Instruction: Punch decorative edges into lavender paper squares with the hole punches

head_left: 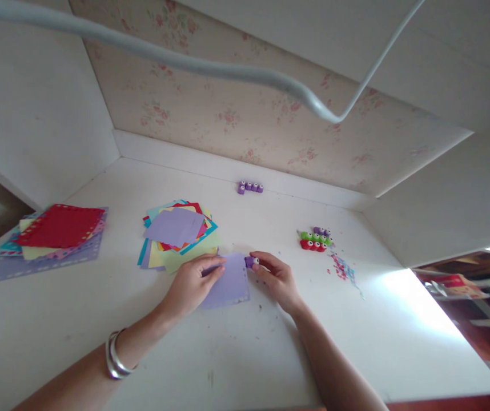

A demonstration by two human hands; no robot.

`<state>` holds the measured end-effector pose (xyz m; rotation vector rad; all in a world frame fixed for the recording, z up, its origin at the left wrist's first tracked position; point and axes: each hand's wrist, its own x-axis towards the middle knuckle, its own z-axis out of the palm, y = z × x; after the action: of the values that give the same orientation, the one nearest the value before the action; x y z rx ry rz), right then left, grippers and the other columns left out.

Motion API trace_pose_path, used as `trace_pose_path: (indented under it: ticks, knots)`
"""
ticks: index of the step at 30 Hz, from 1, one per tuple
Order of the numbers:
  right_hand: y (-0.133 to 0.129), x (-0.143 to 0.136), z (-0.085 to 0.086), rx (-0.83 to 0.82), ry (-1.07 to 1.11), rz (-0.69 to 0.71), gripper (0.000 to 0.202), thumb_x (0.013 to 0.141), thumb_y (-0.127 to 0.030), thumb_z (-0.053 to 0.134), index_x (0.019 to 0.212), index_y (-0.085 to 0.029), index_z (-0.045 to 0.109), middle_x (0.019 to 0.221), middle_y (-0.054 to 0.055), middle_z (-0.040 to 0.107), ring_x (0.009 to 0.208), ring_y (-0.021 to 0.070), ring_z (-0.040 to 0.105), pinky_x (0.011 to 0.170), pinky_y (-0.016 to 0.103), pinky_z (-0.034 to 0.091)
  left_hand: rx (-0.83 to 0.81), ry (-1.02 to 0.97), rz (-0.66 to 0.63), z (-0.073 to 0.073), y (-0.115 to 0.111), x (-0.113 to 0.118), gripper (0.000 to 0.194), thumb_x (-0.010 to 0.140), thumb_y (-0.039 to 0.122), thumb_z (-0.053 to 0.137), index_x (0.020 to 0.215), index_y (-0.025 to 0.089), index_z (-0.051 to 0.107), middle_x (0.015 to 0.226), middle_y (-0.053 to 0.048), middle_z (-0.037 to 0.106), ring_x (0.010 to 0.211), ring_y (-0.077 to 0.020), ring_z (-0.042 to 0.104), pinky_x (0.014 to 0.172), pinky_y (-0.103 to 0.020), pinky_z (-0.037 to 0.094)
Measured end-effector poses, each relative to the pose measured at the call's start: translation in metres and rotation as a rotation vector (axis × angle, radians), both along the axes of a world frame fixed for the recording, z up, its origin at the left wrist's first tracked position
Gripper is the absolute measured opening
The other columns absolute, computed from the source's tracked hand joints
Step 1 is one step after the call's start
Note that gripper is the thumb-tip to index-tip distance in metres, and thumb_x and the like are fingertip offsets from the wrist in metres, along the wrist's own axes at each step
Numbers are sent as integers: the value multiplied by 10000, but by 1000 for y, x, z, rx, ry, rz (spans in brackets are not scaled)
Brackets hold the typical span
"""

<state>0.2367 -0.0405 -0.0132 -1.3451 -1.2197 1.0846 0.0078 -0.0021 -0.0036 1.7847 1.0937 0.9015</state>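
A sheet of lilac paper lies on the white table in front of me, with small punched holes along its lower edge. My left hand pinches the sheet's upper left side between thumb and fingers. On the sheet's right edge sits a small purple craft punch with a white round top. My right hand grips this punch between thumb and forefinger. Just left of the sheet is a loose pile of coloured paper, lilac on top.
At the far left lies a stack of hole-edged sheets, red on top. Several purple punches stand by the back wall. More green and red punches stand at right, beside scattered paper bits. A white cable crosses overhead.
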Motion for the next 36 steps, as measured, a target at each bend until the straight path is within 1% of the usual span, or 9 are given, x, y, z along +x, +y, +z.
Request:
trace_pose_path:
  ticks: [9, 15, 21, 24, 27, 29, 32, 34, 36]
  knots:
    - [-1, -3, 3, 7, -11, 2, 288, 778, -391, 735, 1036, -265, 722, 1108, 64, 708, 1009, 226, 671, 871, 380, 557, 2, 43, 3, -2, 0, -1, 216, 841, 322, 636, 993, 209, 740, 1085, -35, 734, 1045, -204, 674, 990, -340, 518]
    - [-2, -3, 1, 68, -35, 35, 291, 778, -369, 744, 1037, -237, 727, 1099, 73, 693, 981, 212, 669, 858, 362, 571, -43, 2, -4, -1, -2, 0, 217, 836, 304, 637, 997, 195, 733, 1086, -36, 728, 1016, -191, 684, 907, -289, 562]
    - [-3, -4, -2, 139, -149, 83, 218, 830, -324, 705, 1028, -237, 726, 1067, 69, 679, 945, 196, 665, 819, 329, 582, 24, 55, -37, -1, -2, 1, 209, 843, 276, 638, 1014, 203, 734, 1076, -26, 735, 1031, -188, 676, 964, -303, 526]
    - [-3, -3, 1, 155, -249, 126, 222, 846, -330, 687, 1038, -227, 725, 1069, 79, 685, 908, 196, 669, 792, 323, 582, 52, 85, -58, -2, -1, 1, 208, 842, 257, 646, 1024, 207, 734, 1076, -15, 737, 1028, -180, 676, 974, -295, 513]
    - [-3, -2, 5, 133, -338, 155, 236, 850, -356, 680, 1037, -220, 726, 1037, 79, 704, 850, 189, 670, 750, 307, 572, 72, 108, -80, -5, -1, 1, 216, 840, 230, 654, 1043, 201, 725, 1076, -14, 737, 1013, -174, 680, 967, -291, 513]
    - [-3, 0, 7, 108, -369, 174, 245, 849, -372, 680, 1039, -225, 727, 1029, 72, 714, 851, 192, 672, 746, 303, 564, 105, 126, -93, -9, -2, 2, 231, 841, 207, 655, 1064, 193, 712, 1082, -20, 734, 1011, -173, 678, 971, -296, 510]
    - [-1, 2, 9, 98, -401, 235, 225, 889, -373, 629, 1034, -238, 736, 1034, 55, 726, 927, 202, 674, 814, 311, 543, 201, 164, -111, -15, -5, 4, 273, 857, 181, 637, 1127, 183, 676, 1129, -41, 712, 1051, -180, 658, 992, -316, 500]
    - [2, 3, 11, 102, -421, 254, 225, 922, -366, 580, 1018, -242, 742, 1022, 47, 732, 946, 197, 673, 840, 310, 527, 275, 221, -111, -15, -8, 5, 289, 875, 188, 617, 1162, 174, 653, 1210, -72, 667, 1109, -198, 629, 1008, -345, 492]
    - [5, 3, 13, 107, -432, 254, 227, 930, -363, 567, 1000, -241, 745, 1004, 43, 734, 929, 188, 673, 832, 301, 520, 358, 313, -87, -11, -12, 5, 292, 892, 223, 599, 1175, 167, 647, 1317, -112, 589, 1195, -238, 571, 1034, -391, 470]
